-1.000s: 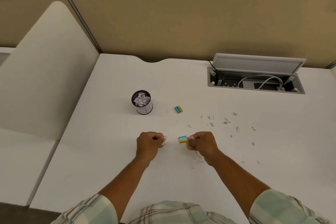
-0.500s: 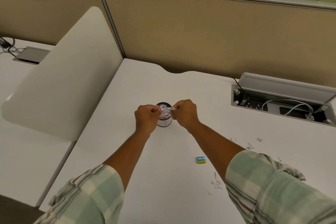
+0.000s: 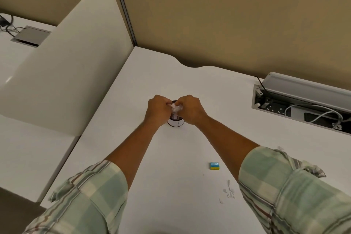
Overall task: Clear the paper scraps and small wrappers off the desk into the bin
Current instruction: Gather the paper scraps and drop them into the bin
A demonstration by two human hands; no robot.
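Note:
A small round bin (image 3: 175, 122) with a dark rim stands mid-desk, mostly hidden behind my hands. My left hand (image 3: 158, 110) and my right hand (image 3: 190, 109) meet right above its mouth, fingers pinched together on a bunch of white paper scraps (image 3: 176, 108). A blue and yellow wrapper (image 3: 214, 166) lies on the desk near my right forearm. Several small white paper scraps (image 3: 228, 192) lie loose by my right sleeve, and another scrap (image 3: 280, 147) shows just past that sleeve.
The white desk (image 3: 171, 70) ends at a tan partition. An open cable tray (image 3: 303, 108) with sockets and white cables sits at the right. A white divider panel (image 3: 62, 66) stands at the left, with a neighbouring desk beyond it.
Both hands rose from the desk front, carrying scraps, to the bin and now press closer together over its mouth. The view has shifted left and nearer.

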